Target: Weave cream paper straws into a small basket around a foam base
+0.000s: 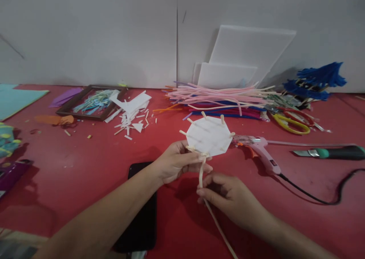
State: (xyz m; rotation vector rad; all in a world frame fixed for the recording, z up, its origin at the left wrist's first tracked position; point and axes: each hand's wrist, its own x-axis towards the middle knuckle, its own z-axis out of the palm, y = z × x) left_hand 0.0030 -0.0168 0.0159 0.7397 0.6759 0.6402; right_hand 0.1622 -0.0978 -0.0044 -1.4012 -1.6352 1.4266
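A white octagonal card piece [209, 135] with several short cream posts standing round its edge is tilted up above the red table. My left hand [176, 163] grips its near left edge, thumb in front and fingers underneath. From that near edge a long cream pipe cleaner [217, 221] runs down toward me. My right hand [228, 194] pinches this strand between thumb and fingers, just below the octagon. Beyond the pinch, the loose end trails to the bottom of the view. How the strand is fixed at the edge is partly hidden by my left fingers.
Right of the octagon lie a pink glue gun [265, 156] with its black cord, and a utility knife [330, 152]. Behind are piled pipe cleaners [222, 95] and yellow-handled scissors [291, 125]. White scraps [134, 107], a brown frame [82, 114] and a black phone [142, 217] lie leftward.
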